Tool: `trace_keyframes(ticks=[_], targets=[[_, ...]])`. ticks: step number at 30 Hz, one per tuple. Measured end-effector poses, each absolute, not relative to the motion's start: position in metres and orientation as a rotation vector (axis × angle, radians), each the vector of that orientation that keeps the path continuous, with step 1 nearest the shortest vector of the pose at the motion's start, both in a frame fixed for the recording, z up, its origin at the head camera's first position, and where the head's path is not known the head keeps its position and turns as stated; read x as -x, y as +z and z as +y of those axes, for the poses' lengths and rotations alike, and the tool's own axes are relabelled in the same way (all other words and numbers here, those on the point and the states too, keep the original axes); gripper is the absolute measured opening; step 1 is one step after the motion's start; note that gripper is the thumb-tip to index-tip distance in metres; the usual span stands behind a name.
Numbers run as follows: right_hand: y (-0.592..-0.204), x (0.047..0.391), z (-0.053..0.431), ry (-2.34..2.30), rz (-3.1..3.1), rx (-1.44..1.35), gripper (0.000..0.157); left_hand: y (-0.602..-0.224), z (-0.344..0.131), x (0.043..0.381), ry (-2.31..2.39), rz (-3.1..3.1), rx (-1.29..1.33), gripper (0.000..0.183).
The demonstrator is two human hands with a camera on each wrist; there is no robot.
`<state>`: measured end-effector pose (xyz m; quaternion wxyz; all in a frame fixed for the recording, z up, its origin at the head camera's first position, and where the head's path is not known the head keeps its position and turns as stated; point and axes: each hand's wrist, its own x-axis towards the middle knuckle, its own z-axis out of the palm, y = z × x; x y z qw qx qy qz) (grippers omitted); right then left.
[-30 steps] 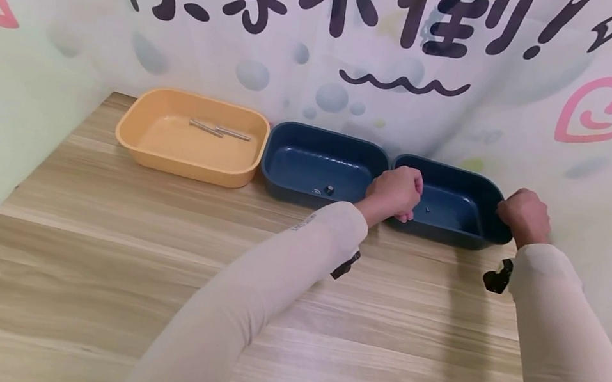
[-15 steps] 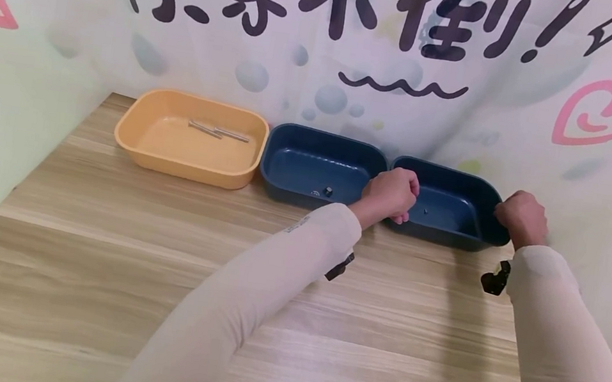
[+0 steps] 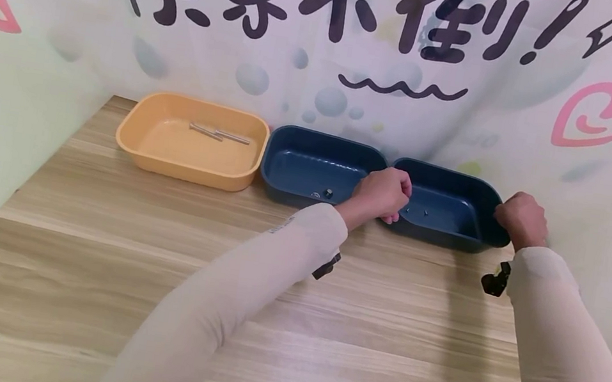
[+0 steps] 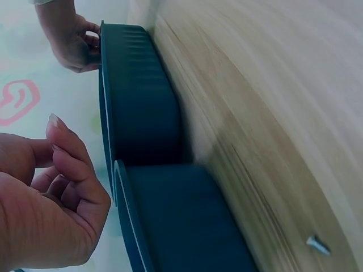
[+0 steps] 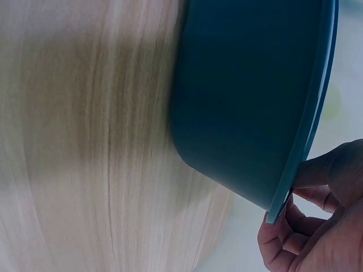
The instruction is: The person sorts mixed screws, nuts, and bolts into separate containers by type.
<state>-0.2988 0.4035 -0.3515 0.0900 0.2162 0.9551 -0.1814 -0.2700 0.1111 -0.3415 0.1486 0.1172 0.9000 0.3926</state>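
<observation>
My left hand (image 3: 384,191) hovers over the meeting ends of two dark blue bins, fingers curled; no object shows in it in the left wrist view. The right blue bin (image 3: 450,241) holds two tiny metal pieces, too small to identify. My right hand (image 3: 524,218) grips this bin's right end, thumb and fingers (image 5: 278,243) pinching the rim. In the middle blue bin (image 3: 327,134) lies a small metal nut (image 3: 329,193) beside a shiny mark. A yellow bin (image 3: 186,172) at left holds two long bolts (image 3: 232,137).
A small screw (image 4: 318,245) lies on the wooden table (image 4: 272,130) in the left wrist view; my left arm hides that area in the head view. The three bins stand in a row against a printed wall sheet (image 3: 273,83). Black devices (image 3: 496,279) sit at my wrists.
My left hand has shifted left, off the right blue bin toward the middle one. A second tiny piece now shows in the right bin. My right hand keeps its grip on the rim.
</observation>
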Motion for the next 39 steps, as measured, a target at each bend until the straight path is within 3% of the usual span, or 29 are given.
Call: trace_keyframes(ticks=[20, 39], targets=[[-0.351, 0.299, 0.409, -0.507, 2.855, -0.652, 0.040, -0.330, 0.081, 0.260, 1.040, 2.566, -0.487, 0.007], [-0.352, 0.299, 0.404, -0.519, 2.874, -0.618, 0.039, -0.347, 0.034, 0.242, 1.011, 2.583, -0.517, 0.010]])
